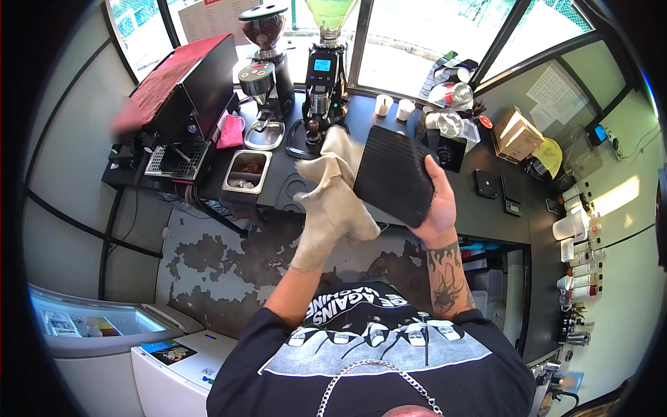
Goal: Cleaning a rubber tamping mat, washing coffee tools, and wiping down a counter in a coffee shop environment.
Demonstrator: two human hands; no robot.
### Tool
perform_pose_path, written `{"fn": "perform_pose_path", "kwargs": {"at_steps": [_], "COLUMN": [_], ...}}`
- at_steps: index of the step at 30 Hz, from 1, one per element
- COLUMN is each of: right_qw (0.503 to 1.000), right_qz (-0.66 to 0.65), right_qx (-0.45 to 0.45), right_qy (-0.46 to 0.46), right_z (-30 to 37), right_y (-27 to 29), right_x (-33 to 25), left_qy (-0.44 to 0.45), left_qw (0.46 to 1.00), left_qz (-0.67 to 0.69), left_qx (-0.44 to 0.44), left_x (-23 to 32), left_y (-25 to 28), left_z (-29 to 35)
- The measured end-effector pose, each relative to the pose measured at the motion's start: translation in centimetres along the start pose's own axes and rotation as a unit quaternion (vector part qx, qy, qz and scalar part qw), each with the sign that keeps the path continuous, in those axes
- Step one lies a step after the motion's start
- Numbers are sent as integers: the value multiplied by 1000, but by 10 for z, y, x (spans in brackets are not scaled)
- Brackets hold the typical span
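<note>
My right hand [440,203] grips the edge of a flat black pad [394,174] with a ribbed face and rounded corners. The pad is tilted up above the front of the dark counter. A beige cloth [330,198] covers my left hand, hiding its fingers, and is bunched around it. One part of the cloth reaches up beside the left edge of the pad. Whether cloth and pad touch is hard to tell.
Two coffee grinders [325,90] and an espresso machine [184,90] under a red cloth line the counter's [288,156] back left. A divided metal bin [247,172] sits near the front edge. Paper cups [405,109], a cardboard box [517,135] and small scales [511,194] are farther right.
</note>
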State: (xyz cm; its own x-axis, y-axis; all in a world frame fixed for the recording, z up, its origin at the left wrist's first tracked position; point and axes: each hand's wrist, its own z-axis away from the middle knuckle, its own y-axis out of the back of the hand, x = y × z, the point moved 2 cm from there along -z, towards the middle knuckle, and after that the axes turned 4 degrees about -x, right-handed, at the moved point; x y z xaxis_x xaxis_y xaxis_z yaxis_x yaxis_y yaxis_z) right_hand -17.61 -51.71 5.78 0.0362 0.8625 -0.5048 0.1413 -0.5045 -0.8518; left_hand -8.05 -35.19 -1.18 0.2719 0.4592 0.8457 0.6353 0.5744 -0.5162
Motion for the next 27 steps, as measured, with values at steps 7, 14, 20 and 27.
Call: {"fn": "perform_pose_path", "kwargs": {"at_steps": [7, 14, 20, 27], "right_qw": [818, 493, 734, 705], "right_qz": [530, 863, 676, 696], "right_qx": [184, 91, 58, 126], "right_qy": [123, 69, 33, -55], "right_z": [-11, 8, 16, 46], "right_y": [26, 12, 31, 47], "right_x": [20, 90, 74, 61], "left_qy": [-31, 6, 21, 84], "left_qw": [995, 956, 996, 996], "left_qz": [-24, 269, 82, -3], "left_qx": [94, 115, -33, -23], "left_x": [-4, -84, -105, -72], "left_y": [-21, 10, -6, -52], "left_z": [25, 19, -6, 11]}}
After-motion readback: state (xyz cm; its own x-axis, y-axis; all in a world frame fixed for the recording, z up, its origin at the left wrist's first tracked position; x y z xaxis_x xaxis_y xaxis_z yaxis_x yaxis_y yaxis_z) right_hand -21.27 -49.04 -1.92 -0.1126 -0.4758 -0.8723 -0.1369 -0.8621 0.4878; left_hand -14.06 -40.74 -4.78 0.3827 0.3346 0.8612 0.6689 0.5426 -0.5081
